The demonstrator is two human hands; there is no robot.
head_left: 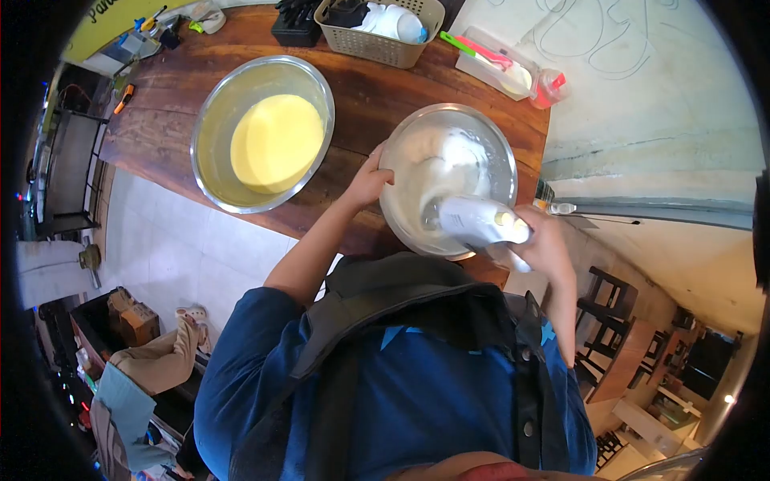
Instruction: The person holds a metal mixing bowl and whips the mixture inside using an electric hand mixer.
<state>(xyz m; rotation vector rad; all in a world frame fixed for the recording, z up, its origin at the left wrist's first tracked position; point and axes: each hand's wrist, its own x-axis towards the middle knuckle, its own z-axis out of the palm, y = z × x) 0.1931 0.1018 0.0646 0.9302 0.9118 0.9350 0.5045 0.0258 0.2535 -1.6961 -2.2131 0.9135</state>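
we judge the beating to be partway along. the white foam [464,152] lies in the right-hand steel mixing bowl [401,216], near the table's edge in front of us; it stands thick and bright on the far side but looks thinner and streaked elsewhere, so some whipping seems left, though we cannot tell how stiff it is. our left hand [371,180] pinches that bowl's rim, thumb over the edge, while our right hand [545,239] is wrapped around the white hand mixer [477,220], tilted low over the bowl's near side; its beaters are too blurred for us to say how deep they reach. the pale yellow batter [281,140] in the larger steel basin [213,132] to the left looks smooth and already mixed. both vessels rest apart on the wooden table [357,92], and we see yellow and white uncombined.
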